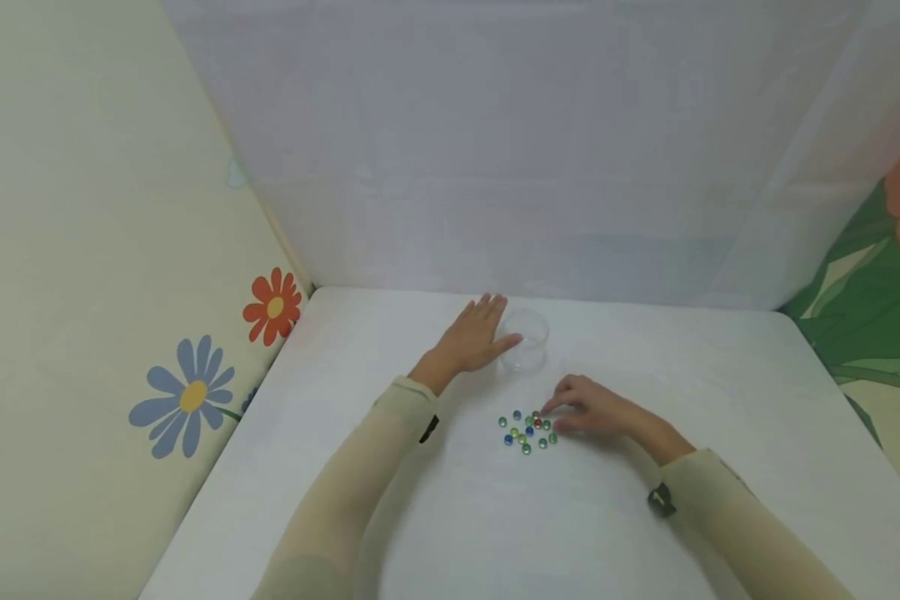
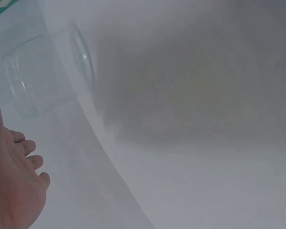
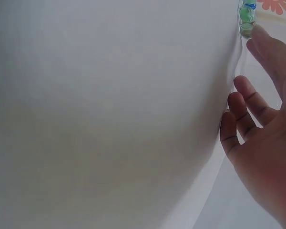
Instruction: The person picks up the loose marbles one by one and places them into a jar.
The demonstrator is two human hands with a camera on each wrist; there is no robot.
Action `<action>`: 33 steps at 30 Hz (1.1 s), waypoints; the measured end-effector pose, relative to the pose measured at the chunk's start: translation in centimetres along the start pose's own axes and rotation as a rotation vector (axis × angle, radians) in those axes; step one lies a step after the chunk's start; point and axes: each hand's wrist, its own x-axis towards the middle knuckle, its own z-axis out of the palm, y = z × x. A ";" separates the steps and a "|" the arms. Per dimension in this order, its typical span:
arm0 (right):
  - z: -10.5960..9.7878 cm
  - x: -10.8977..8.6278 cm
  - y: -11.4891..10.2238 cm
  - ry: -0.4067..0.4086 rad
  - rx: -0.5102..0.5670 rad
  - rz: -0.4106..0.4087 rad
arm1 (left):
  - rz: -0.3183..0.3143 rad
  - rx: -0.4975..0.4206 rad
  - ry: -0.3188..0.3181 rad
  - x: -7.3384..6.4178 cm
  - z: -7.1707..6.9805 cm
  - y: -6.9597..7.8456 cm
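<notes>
A clear, empty-looking jar (image 1: 528,340) stands upright near the back of the white table. My left hand (image 1: 471,337) is beside its left side, fingers straight and thumb reaching toward the jar; whether it touches is hard to tell. The left wrist view shows the same jar (image 2: 50,74) just beyond the fingers. In front of the jar lie several small glass marbles, mostly green (image 1: 526,448), with some blue (image 1: 508,440) and a red one (image 1: 537,423). At their right edge my right hand (image 1: 588,408) has thumb and forefinger apart, close to the marbles; nothing shows between them.
The white table (image 1: 435,533) backs onto a white sheet (image 1: 495,167). A wall with painted flowers (image 1: 192,396) rises along the left side, and another flower-patterned panel (image 1: 892,317) stands at the right. Dark wrist devices (image 1: 661,500) sit at both sleeves.
</notes>
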 end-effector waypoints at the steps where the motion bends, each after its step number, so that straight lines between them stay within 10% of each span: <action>1: 0.0 0.0 0.0 -0.001 -0.002 -0.004 | -0.001 0.000 0.001 0.1 0.0 0.0; 33: 0.4 0.5 0.1 -0.001 -0.006 0.026 | -0.011 0.036 -0.064 0.9 0.8 1.4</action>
